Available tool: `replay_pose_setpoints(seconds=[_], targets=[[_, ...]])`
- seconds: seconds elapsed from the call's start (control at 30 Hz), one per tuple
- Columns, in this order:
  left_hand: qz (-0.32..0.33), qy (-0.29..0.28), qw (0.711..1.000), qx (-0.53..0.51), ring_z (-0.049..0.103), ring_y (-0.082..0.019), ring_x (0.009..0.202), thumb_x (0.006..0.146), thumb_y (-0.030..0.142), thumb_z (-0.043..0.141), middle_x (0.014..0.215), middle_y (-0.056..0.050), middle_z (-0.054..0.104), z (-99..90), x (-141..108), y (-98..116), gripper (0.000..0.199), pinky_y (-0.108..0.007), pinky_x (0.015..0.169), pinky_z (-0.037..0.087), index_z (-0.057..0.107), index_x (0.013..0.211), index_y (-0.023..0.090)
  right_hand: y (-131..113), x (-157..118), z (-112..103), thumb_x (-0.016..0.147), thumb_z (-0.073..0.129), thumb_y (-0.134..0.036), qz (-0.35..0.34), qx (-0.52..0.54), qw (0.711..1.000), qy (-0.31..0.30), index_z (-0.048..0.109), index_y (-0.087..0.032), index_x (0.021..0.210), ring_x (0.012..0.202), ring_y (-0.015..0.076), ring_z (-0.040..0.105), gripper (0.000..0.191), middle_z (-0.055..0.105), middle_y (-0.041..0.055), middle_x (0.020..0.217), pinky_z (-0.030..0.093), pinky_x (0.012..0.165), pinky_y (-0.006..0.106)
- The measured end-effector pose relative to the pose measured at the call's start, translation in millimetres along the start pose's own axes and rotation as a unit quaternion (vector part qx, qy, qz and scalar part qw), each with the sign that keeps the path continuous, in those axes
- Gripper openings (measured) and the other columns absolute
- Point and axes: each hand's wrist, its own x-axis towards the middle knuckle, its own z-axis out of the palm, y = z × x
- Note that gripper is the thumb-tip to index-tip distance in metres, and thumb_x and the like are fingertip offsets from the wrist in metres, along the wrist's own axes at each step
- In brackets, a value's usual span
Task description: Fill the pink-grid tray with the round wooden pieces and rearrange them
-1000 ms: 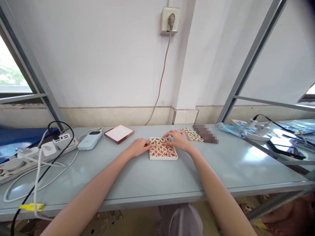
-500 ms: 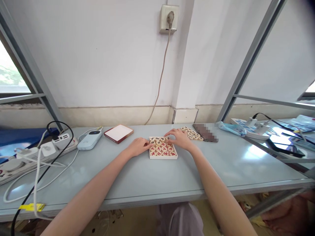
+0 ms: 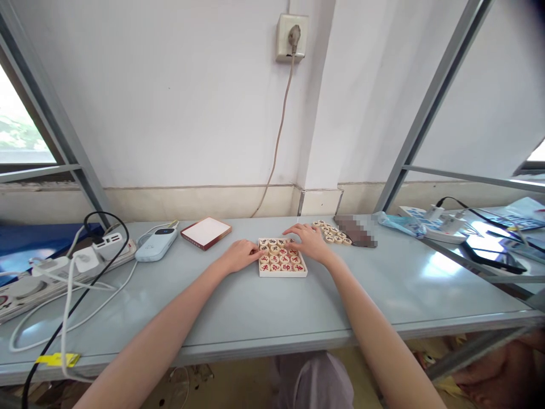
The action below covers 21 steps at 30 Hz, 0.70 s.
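Note:
A white tray [image 3: 283, 274] on the grey table holds rows of round wooden chess pieces [image 3: 286, 259] with red and black characters. My left hand [image 3: 242, 255] is at the tray's left edge, its fingers curled together with the tips by the pieces; what they hold, if anything, is hidden. Over the tray's back right corner reaches my right hand [image 3: 307, 241], fingers apart, with the tips near or on the pieces there. More loose pieces [image 3: 331, 232] lie grouped just beyond my right hand.
A red-edged box [image 3: 206, 233] lies behind my left hand. Power bank [image 3: 156, 244], chargers and cables [image 3: 85, 284] fill the left side. A dark phone-like object [image 3: 357, 232], partly pixelated, and blue plastic [image 3: 402, 224] are at the right. Metal frame posts rise on both sides.
The view has shifted slightly. Both hands stay at the tray in nearly the same places.

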Motion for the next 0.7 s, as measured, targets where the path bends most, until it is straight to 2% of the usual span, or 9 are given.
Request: replay_pose_setpoints(seconds=[0.07, 0.13, 0.27, 0.37, 0.57, 0.63, 0.7], targets=[[0.004, -0.002, 1.0, 0.0, 0.032, -0.012, 0.05, 0.086, 0.055, 0.029, 0.051, 0.0, 0.043, 0.0, -0.1, 0.0, 0.052, -0.027, 0.052, 0.02, 0.044, 0.055, 0.017, 0.7, -0.2, -1.5, 0.081, 0.051, -0.044, 0.001, 0.011, 1.0, 0.008, 0.061, -0.03, 0.103, 0.107, 0.0218, 0.047, 0.028, 0.059, 0.0027, 0.112, 0.023, 0.096, 0.044], [0.005, -0.001, 1.0, -0.004, 0.032, -0.012, 0.049, 0.086, 0.055, 0.029, 0.051, 0.0, 0.042, -0.1, -0.1, 0.3, 0.051, -0.027, 0.052, 0.02, 0.044, 0.055, 0.017, 0.4, -0.2, -3.8, 0.079, 0.053, -0.045, -0.009, 0.025, 1.0, 0.011, 0.064, -0.029, 0.093, 0.104, 0.0214, 0.048, 0.024, 0.059, 0.0024, 0.108, 0.025, 0.094, 0.042], [-0.006, -0.001, 1.0, -0.012, 0.032, -0.012, 0.049, 0.086, 0.055, 0.03, 0.049, 0.0, 0.039, -0.3, -0.2, 1.5, 0.052, -0.028, 0.051, 0.019, 0.042, 0.053, 0.017, -4.9, -0.4, -6.2, 0.077, 0.055, -0.049, -0.041, 0.05, 0.998, -0.023, 0.069, -0.029, 0.077, 0.099, 0.0213, 0.049, 0.024, 0.058, 0.0018, 0.1, 0.03, 0.087, 0.038], [-0.009, 0.001, 1.0, -0.012, 0.031, -0.012, 0.048, 0.085, 0.055, 0.031, 0.048, 0.001, 0.038, -0.1, -0.2, 1.4, 0.052, -0.027, 0.051, 0.019, 0.041, 0.052, 0.017, -11.3, -1.1, -4.0, 0.075, 0.056, -0.05, -0.057, 0.06, 0.996, -0.045, 0.07, -0.029, 0.077, 0.098, 0.0215, 0.049, 0.025, 0.058, 0.002, 0.098, 0.031, 0.086, 0.037], [0.001, 0.004, 1.0, -0.008, 0.031, -0.012, 0.049, 0.086, 0.055, 0.03, 0.048, 0.001, 0.039, 1.2, 0.5, -0.6, 0.052, -0.027, 0.052, 0.019, 0.042, 0.052, 0.017, -14.4, 0.7, -2.2, 0.078, 0.054, -0.045, -0.064, 0.075, 0.994, -0.043, 0.069, -0.028, 0.077, 0.096, 0.021, 0.051, 0.022, 0.058, 0.0023, 0.095, 0.031, 0.087, 0.038], [0.002, 0.009, 1.0, -0.009, 0.03, -0.012, 0.049, 0.085, 0.055, 0.031, 0.048, 0.001, 0.038, 1.4, 0.5, -1.2, 0.053, -0.027, 0.052, 0.019, 0.042, 0.051, 0.017, -7.4, 2.1, -2.9, 0.079, 0.051, -0.044, -0.042, 0.072, 0.996, -0.028, 0.069, -0.028, 0.08, 0.097, 0.0211, 0.051, 0.024, 0.059, 0.0021, 0.098, 0.031, 0.088, 0.039], [-0.006, -0.002, 1.0, -0.017, 0.027, -0.011, 0.048, 0.084, 0.057, 0.033, 0.046, 0.002, 0.035, 1.1, 0.1, -1.8, 0.054, -0.027, 0.051, 0.019, 0.042, 0.049, 0.017, 5.2, 2.0, -2.0, 0.082, 0.047, -0.041, 0.026, 0.041, 0.999, 0.023, 0.066, -0.029, 0.093, 0.1, 0.0224, 0.051, 0.026, 0.059, 0.0034, 0.106, 0.032, 0.089, 0.041]])
